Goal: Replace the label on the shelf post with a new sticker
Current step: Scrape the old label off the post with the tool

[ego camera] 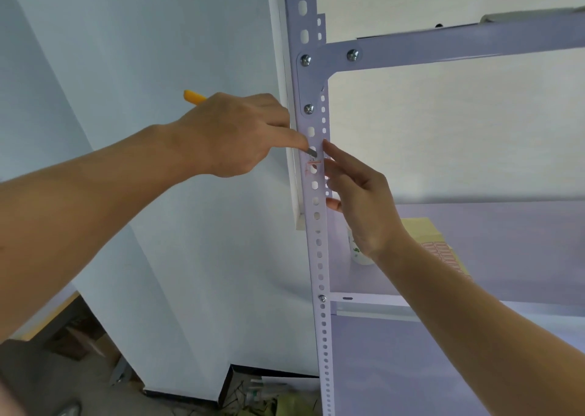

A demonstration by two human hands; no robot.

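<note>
A pale, perforated metal shelf post (319, 257) runs up the middle of the view. Reddish remains of a label (311, 165) cling to its front face around two holes. My left hand (234, 133) grips a yellow-handled utility knife (193, 96); its short blade tip (312, 152) touches the post just above the label remains. My right hand (361, 200) steadies the post from the right side, fingers spread along its edge and the thumb pressed lower down. It holds nothing else.
On the shelf board (490, 225) behind my right hand lie a yellowish sheet with red stickers (443, 251) and a small white bottle (357, 251). A cross beam (459, 46) is bolted above. The wall is on the left, with clutter on the floor below.
</note>
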